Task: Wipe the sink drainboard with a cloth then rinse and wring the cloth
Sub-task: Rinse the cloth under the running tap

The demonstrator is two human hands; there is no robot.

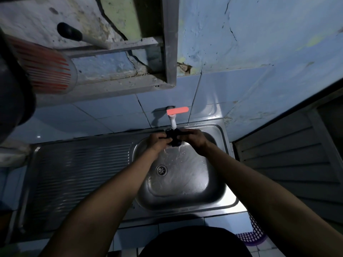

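Head view, looking down: my left hand [157, 140] and right hand [194, 139] each have a grip clenched on a dark cloth [173, 139], bunched between them just under the white tap [172, 122] (its lever is red), over the steel sink [220, 138]. To rinse well, I judge I should knead it under the spout, then twist. Both forearms reach forward, converging. The ribbed drainboard [79, 167] lies left.
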